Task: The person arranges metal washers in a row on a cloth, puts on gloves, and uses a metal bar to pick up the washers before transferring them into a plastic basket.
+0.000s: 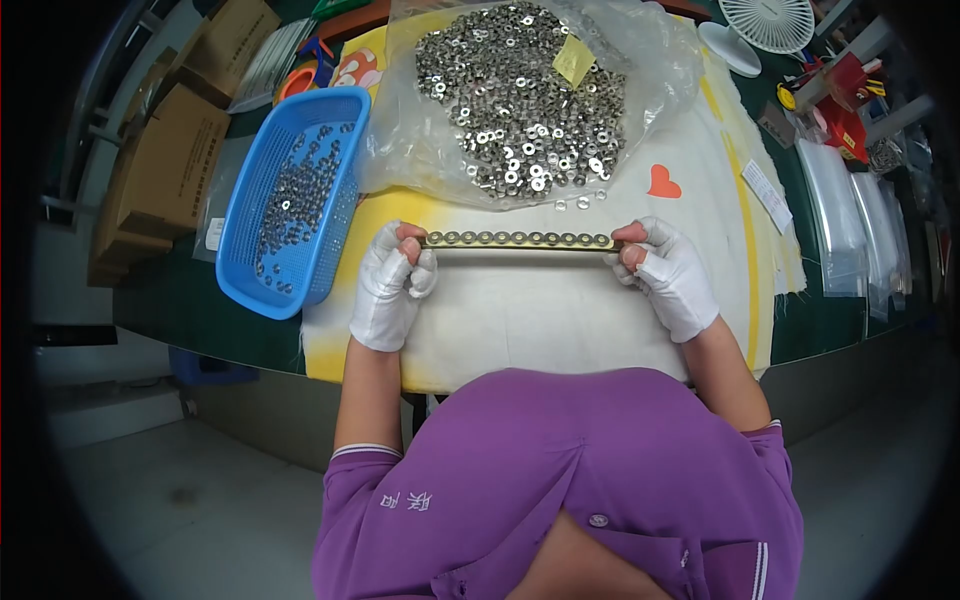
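Observation:
Between my two gloved hands stretches a narrow bar (520,247) with a row of several small metal rings along it, held level above the white cloth. My left hand (388,285) pinches its left end with bare fingertips showing from the white glove. At the other end, my right hand (665,275) grips the bar between thumb and fingers. Just beyond lies a clear plastic bag (400,150) spread open under a big heap of shiny metal rings (540,140). To the left, a blue basket (228,245) holds a smaller lot of similar rings (300,190).
Cardboard boxes (170,160) stand at the far left. A white fan (768,22) is at the back right, near red containers (843,125). Clear plastic bags (835,225) lie on the green tabletop (815,340) at right. A red heart (662,182) marks the white cloth (560,320).

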A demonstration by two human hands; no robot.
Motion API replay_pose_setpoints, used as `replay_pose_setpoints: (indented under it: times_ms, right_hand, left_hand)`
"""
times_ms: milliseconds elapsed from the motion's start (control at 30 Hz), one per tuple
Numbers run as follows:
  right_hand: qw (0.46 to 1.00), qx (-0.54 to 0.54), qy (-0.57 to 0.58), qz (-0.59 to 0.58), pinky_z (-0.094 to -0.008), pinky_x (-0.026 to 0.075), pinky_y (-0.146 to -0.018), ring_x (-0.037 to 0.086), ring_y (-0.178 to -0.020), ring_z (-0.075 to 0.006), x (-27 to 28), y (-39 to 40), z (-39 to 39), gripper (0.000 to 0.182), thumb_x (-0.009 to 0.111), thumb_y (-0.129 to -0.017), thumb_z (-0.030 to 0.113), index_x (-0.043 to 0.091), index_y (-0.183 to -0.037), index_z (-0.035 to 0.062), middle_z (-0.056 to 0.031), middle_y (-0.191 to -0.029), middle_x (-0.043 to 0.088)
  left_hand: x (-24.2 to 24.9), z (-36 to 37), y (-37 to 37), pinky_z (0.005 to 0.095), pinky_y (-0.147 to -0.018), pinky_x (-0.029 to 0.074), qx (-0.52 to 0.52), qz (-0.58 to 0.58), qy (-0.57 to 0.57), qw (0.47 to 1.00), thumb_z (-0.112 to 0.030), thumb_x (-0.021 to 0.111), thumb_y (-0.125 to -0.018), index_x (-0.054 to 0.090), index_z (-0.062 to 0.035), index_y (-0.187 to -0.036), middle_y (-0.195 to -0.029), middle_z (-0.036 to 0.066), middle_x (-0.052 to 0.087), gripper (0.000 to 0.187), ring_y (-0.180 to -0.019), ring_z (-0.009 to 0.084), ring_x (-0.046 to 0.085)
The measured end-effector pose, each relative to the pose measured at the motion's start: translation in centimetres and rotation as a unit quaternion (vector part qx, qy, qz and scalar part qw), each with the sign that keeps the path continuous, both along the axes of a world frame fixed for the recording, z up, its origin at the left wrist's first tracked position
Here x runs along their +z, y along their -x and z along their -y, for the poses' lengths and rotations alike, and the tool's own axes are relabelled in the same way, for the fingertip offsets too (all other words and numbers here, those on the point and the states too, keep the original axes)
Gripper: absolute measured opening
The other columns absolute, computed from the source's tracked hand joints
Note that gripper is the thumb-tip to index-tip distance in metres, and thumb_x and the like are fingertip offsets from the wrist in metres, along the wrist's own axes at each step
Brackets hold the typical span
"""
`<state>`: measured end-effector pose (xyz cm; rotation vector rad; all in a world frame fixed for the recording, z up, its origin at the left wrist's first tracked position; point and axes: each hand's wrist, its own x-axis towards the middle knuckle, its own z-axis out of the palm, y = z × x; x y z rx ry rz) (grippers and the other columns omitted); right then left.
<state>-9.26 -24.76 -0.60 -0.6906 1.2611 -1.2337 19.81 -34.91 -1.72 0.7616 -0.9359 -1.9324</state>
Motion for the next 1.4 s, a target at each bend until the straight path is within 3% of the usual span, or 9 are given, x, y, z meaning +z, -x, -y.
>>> replay_pose_setpoints:
  times_ms: [267,667,700,767,833,867,933,1033,1400]
  right_hand:
    - [1.000,0.006,-0.002,0.007,-0.0218,0.043,-0.061,0.051,-0.066,-0.0100,0.1,0.0,-0.1,0.034,0.072,-0.081,0.024,0.056,-0.100,0.0016,-0.0085,-0.081,0.062]
    - [1.000,0.022,0.004,0.003,-0.0224,0.043,-0.062,0.051,-0.066,-0.0095,0.1,-0.1,0.1,0.029,0.068,-0.083,0.021,0.056,-0.101,0.0025,-0.0074,-0.084,0.061]
    - [0.997,0.019,0.010,-0.068,-0.0227,0.044,-0.064,0.052,-0.069,-0.0100,0.0,-0.2,0.1,0.027,0.068,-0.082,0.018,0.057,-0.100,0.0017,-0.0072,-0.085,0.061]
    - [0.990,0.012,0.010,-0.139,-0.0230,0.045,-0.067,0.054,-0.071,-0.0105,0.0,-0.3,0.1,0.025,0.068,-0.081,0.016,0.057,-0.099,0.0009,-0.0070,-0.087,0.060]
    - [0.898,0.036,0.043,-0.436,-0.0317,0.047,-0.072,0.059,-0.075,-0.0211,0.3,-0.2,-0.1,0.022,0.068,-0.077,0.016,0.063,-0.093,0.0016,-0.0096,-0.085,0.063]
    - [0.898,0.032,0.037,-0.437,-0.0317,0.047,-0.072,0.059,-0.075,-0.0211,0.4,-0.1,0.0,0.022,0.068,-0.077,0.016,0.063,-0.093,0.0016,-0.0096,-0.085,0.063]
    - [0.845,0.042,0.145,-0.513,-0.0313,0.047,-0.078,0.059,-0.082,-0.0220,0.6,0.0,0.1,0.025,0.070,-0.070,0.008,0.063,-0.093,0.0011,-0.0096,-0.087,0.059]
    - [0.856,0.060,0.199,-0.474,-0.0341,0.047,-0.077,0.058,-0.081,-0.0255,0.4,-0.7,0.8,0.025,0.070,-0.068,0.008,0.065,-0.092,0.0034,-0.0098,-0.085,0.059]
    - [0.855,0.067,0.175,-0.484,-0.0347,0.048,-0.071,0.058,-0.078,-0.0261,-0.6,-1.4,1.6,0.015,0.067,-0.072,0.011,0.067,-0.085,0.0050,-0.0105,-0.081,0.061]
  left_hand:
    - [-0.3,0.1,-0.2,0.0213,-0.050,0.033,0.007,-0.002,-0.017,1.000,-0.022,0.064,-0.087,0.052,-0.0070,-0.100,-0.072,0.003,0.053,0.023,-0.055,0.0088,0.041]
    - [-0.3,0.0,0.0,0.0213,-0.050,0.034,0.017,0.004,0.005,1.000,-0.019,0.063,-0.088,0.054,-0.0067,-0.098,-0.072,0.004,0.055,0.019,-0.055,0.0091,0.043]
    - [-0.2,-0.1,0.4,0.0213,-0.050,0.034,0.009,0.003,0.001,1.000,-0.019,0.063,-0.088,0.054,-0.0067,-0.098,-0.072,0.004,0.055,0.019,-0.055,0.0091,0.043]
    - [0.1,-0.4,0.9,0.0191,-0.047,0.027,0.025,0.148,0.057,0.987,-0.019,0.061,-0.089,0.052,-0.0096,-0.096,-0.062,0.000,0.046,0.015,-0.050,0.0070,0.038]
    - [-0.2,-0.3,0.9,0.0202,-0.047,0.032,0.004,0.182,0.051,0.982,-0.015,0.060,-0.088,0.053,-0.0078,-0.096,-0.066,0.003,0.052,0.013,-0.051,0.0082,0.042]
    - [-0.3,-0.3,1.0,0.0213,-0.047,0.037,-0.010,0.216,0.049,0.975,-0.010,0.058,-0.086,0.053,-0.0059,-0.095,-0.071,0.007,0.058,0.011,-0.052,0.0093,0.047]
    - [0.2,-0.2,1.3,0.0210,-0.047,0.037,-0.018,0.221,0.039,0.974,-0.009,0.058,-0.086,0.053,-0.0058,-0.094,-0.071,0.007,0.058,0.010,-0.052,0.0094,0.048]
    - [0.2,-0.2,1.4,0.0210,-0.048,0.038,-0.026,0.227,0.043,0.973,-0.008,0.058,-0.086,0.054,-0.0056,-0.093,-0.072,0.007,0.059,0.009,-0.053,0.0096,0.049]
    - [0.2,-0.5,1.4,0.0215,-0.048,0.040,-0.034,0.221,0.054,0.973,-0.005,0.058,-0.086,0.054,-0.0054,-0.093,-0.072,0.008,0.059,0.008,-0.053,0.0097,0.050]
